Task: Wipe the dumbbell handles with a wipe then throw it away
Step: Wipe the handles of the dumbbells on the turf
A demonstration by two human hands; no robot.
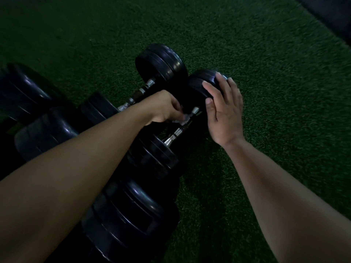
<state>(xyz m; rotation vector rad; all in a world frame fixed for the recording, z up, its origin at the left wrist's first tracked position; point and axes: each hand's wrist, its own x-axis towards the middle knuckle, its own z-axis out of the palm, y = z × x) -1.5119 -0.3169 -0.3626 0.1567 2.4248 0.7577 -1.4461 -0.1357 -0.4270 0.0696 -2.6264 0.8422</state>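
Two black dumbbells lie side by side on green turf. The nearer dumbbell (157, 156) has a chrome handle (178, 131) running up to its far head (201, 82). My left hand (163, 109) is closed around a small white wipe (182, 119), pressing it on that handle. My right hand (224, 109) rests flat with fingers spread on the far head, holding it steady. The second dumbbell (161, 63) lies just behind, its handle (140, 92) partly hidden by my left hand.
More black dumbbells (28, 92) are crowded at the left, and another (129, 211) lies under my left forearm. Green turf (275, 73) spreads to the right and beyond. A dark edge (334, 14) shows at the top right corner.
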